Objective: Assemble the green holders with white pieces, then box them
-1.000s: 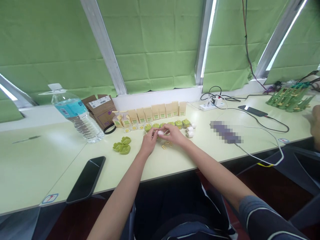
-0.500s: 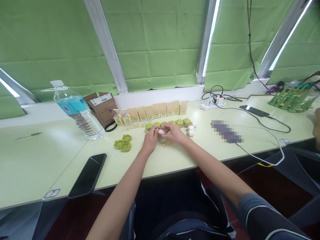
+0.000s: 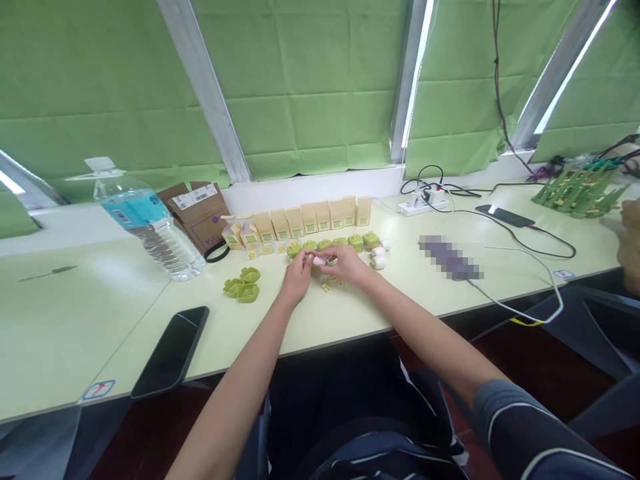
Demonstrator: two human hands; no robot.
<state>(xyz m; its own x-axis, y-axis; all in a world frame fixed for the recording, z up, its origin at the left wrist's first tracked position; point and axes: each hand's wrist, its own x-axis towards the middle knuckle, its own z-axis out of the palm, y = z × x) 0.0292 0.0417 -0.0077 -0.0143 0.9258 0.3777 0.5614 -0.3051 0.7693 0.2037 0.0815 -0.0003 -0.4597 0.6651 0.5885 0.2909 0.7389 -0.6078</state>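
Note:
Both my hands meet over the middle of the table around a small white rounded piece [image 3: 319, 261]. My left hand [image 3: 296, 277] pinches its left side, and the fingers of my right hand [image 3: 347, 264] close on its right side. Its exact kind is too small to make out. Just behind my fingers runs a row of small green square cases [image 3: 355, 241]. To the right sit several similar white pieces [image 3: 379, 262]. Small yellow loops [image 3: 327, 287] lie below my right hand. Hollow green covers [image 3: 247, 293] are grouped left of my left hand.
Small beige boxes [image 3: 309, 217] line the back, with clear round pieces [image 3: 267, 249] before them. A water bottle [image 3: 150, 223], brown carton [image 3: 200, 217] and black phone [image 3: 171, 351] are leftward. A power strip [image 3: 424, 205] and cables lie right; another person's hand [image 3: 630, 243] is far right.
The view has shifted slightly, so everything sits a little further left. Both hands keep hold of the white piece, with only slight finger movement.

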